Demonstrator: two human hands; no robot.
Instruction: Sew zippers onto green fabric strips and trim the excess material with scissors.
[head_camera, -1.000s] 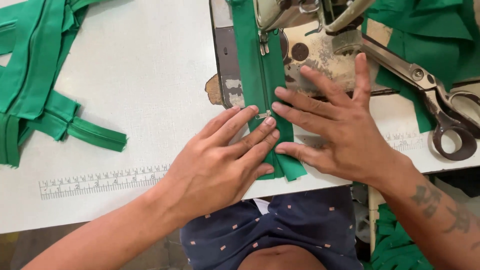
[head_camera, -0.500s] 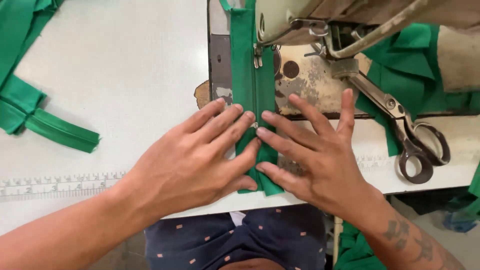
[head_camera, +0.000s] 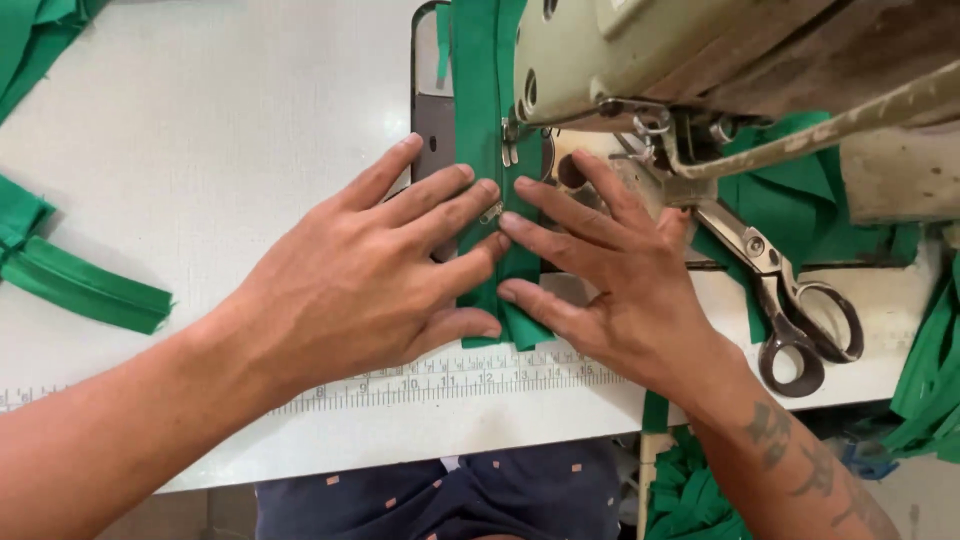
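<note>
A narrow green fabric strip with a zipper (head_camera: 482, 110) runs lengthwise under the head of a pale sewing machine (head_camera: 640, 50), close to its presser foot (head_camera: 510, 140). My left hand (head_camera: 370, 275) lies flat on the strip's left side, fingers spread and pointing toward the machine. My right hand (head_camera: 610, 275) presses flat on the strip's right side, fingertips near the zipper pull. Both hands rest on the cloth without gripping it.
Large metal scissors (head_camera: 790, 300) lie on the table right of my right hand, on green cloth (head_camera: 800, 200). Folded green strips (head_camera: 80, 285) sit at the left. A ruler (head_camera: 450, 380) is fixed along the white table's near edge. More green fabric (head_camera: 930, 380) hangs at right.
Both hands have slid forward along the strip toward the presser foot, and the strip has fed further under the machine. The view has moved closer.
</note>
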